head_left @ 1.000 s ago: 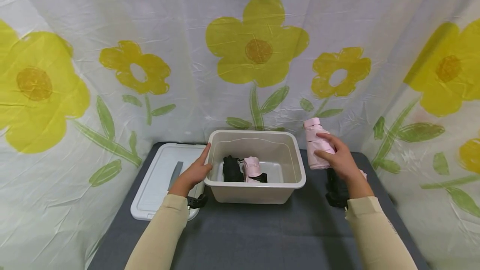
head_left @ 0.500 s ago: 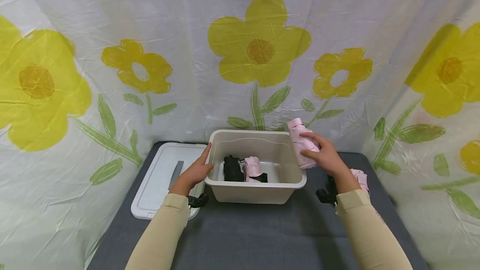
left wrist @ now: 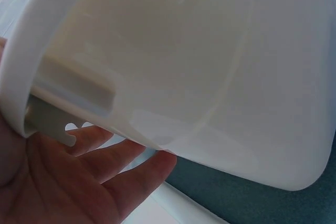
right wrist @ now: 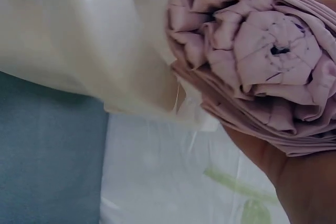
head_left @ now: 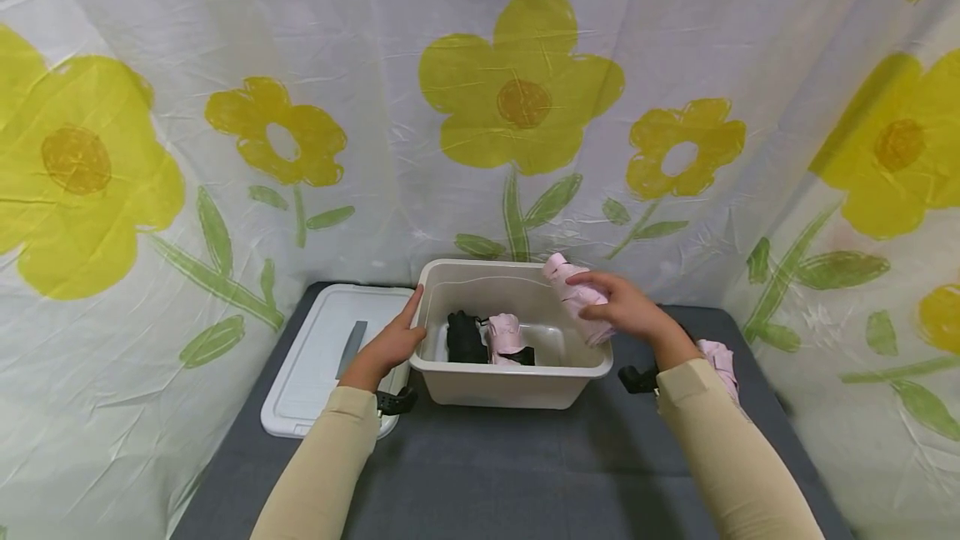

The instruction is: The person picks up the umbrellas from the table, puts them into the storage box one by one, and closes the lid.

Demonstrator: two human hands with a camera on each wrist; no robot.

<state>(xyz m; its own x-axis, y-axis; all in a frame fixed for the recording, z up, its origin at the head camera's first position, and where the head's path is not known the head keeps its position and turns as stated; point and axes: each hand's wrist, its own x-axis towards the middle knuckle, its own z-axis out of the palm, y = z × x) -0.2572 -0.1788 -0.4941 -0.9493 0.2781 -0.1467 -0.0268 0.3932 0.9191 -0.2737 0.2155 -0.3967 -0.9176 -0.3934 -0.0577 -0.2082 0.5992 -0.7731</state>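
A smooth white lid (head_left: 311, 373) lies left. The left hand (head_left: 392, 347) rests straight fingers against the glossy, rectangular bin (head_left: 498, 387). Inside: black bundle (head_left: 466, 340), pink bundle (head_left: 504, 330), then visible floor. The right hand (head_left: 628, 307) grips a pleated pink fabric roll (head_left: 576, 297), shifted leftward since one second ago, now tilted over the right rim (head_left: 607, 357).

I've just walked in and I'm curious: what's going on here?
A person's right hand holds a folded pink umbrella, tilted, at the right end of a beige tub, while the left hand touches its left end. A black bundle and a pink bundle lie inside. A white lid lies on the table, left of the tub.
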